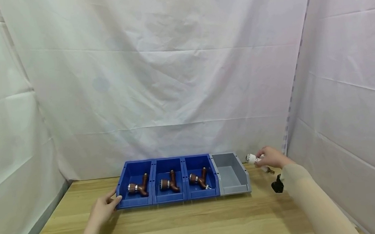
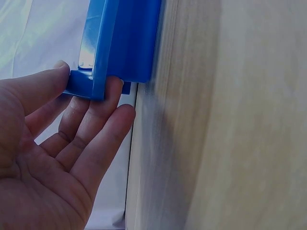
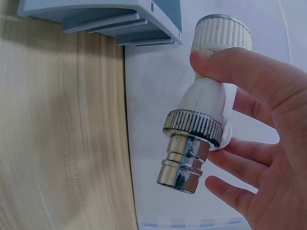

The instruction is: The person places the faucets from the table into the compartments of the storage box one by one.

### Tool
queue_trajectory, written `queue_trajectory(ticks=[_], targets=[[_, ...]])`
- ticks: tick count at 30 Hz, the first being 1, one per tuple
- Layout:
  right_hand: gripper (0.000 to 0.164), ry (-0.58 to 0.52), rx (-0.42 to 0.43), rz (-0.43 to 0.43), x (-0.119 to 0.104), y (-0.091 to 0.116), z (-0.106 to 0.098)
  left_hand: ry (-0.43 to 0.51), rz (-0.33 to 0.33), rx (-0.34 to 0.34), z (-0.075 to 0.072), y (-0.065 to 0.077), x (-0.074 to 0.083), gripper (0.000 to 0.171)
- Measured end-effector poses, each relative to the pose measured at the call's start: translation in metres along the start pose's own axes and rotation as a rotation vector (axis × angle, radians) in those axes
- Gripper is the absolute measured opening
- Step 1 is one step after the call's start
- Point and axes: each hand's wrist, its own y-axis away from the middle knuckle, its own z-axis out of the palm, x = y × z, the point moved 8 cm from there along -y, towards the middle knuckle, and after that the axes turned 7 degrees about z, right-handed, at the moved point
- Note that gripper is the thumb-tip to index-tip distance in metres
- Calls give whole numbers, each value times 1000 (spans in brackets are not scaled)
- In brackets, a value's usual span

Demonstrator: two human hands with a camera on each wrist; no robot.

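Note:
In the head view, my right hand (image 1: 271,157) holds a white tap (image 1: 252,159) in the air just right of the grey bin (image 1: 231,176). The right wrist view shows the thumb and fingers pinching the tap's white body (image 3: 204,98), below its ribbed round knob (image 3: 221,33); a metal hose connector (image 3: 182,160) sticks out. At the far left, my left hand (image 1: 103,210) grips the front corner of the left blue bin (image 1: 123,202). Its thumb (image 2: 43,86) and fingers lie on either side of the blue bin's edge (image 2: 98,72).
Beside the left bin stand a middle blue bin (image 1: 169,198) and a right blue bin (image 1: 203,194), joined in a row with the grey one. Brown taps lie in the blue bins (image 1: 143,189). The row stands on a wooden table (image 1: 190,224) before a white curtain (image 1: 172,96).

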Motion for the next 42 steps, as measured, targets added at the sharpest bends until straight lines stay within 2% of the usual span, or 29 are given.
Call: queue_trajectory(ticks=[13,29,42], targets=[[35,13,1,5,-13,-2,-2,2,-1,-9,-1,-4,-1,57],[34,15,5,-36,-24,-3,-2,0,16,0,-1,-2,3,57],[31,11,-3,-20,-24,-8,3,2,3,-1,0,0,3,57]])
